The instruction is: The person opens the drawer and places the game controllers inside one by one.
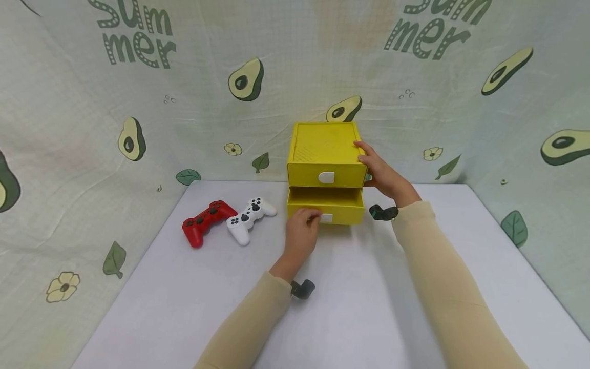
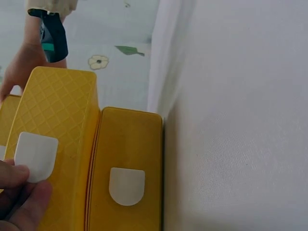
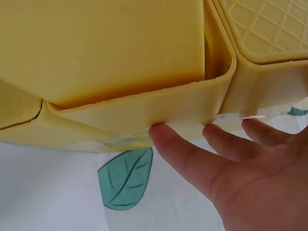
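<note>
A yellow drawer cabinet [image 1: 324, 143] with white tabs stands at the back of the table. Its middle drawer [image 1: 348, 214] is pulled out partway. My left hand [image 1: 300, 236] pinches that drawer's white tab [image 2: 39, 153] between thumb and finger, as the left wrist view shows. Below it, the bottom drawer [image 2: 126, 149] is closed. My right hand [image 1: 386, 175] rests against the cabinet's right side near the top. In the right wrist view its straight fingers [image 3: 180, 151] touch the side wall.
Left of the cabinet lie a red game controller [image 1: 207, 221] and a white game controller [image 1: 250, 219], close together on the white table [image 1: 359, 307]. Behind rises a cloth backdrop [image 1: 193, 113] printed with avocados and leaves.
</note>
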